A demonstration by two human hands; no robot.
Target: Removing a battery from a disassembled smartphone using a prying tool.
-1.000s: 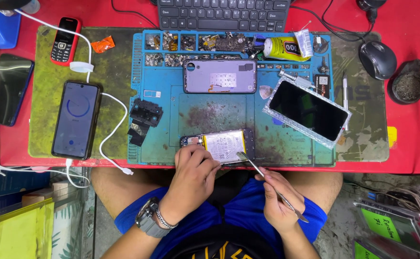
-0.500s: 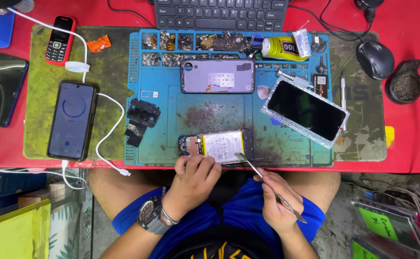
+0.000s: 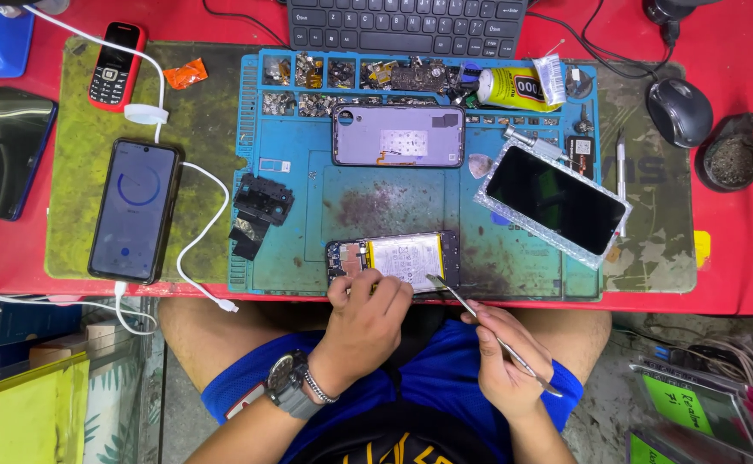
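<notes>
- At the near edge of the blue work mat [image 3: 307, 185], the opened phone [image 3: 393, 258] lies face down, its pale battery [image 3: 406, 255] showing, just ahead of both hands.
- The left hand [image 3: 363, 322] rests on the phone's near edge, fingers curled and pressing it flat rather than wrapped round it.
- The right hand [image 3: 501, 365] is pinched shut on metal tweezers [image 3: 488, 331], held like a pen; the tips reach up and leftward to the battery's near right corner.
- To work well here, I judge the tips should stay low and shallow, levering at the edge, never stabbing the soft cell.
- The holding fingers should keep pressing down beside the tips so the phone cannot skid.
- Beyond the grip lies a lilac back cover [image 3: 398, 135], and to its right a loose dark screen [image 3: 557, 200]; a glue tube [image 3: 514, 86] lies farther off.
</notes>
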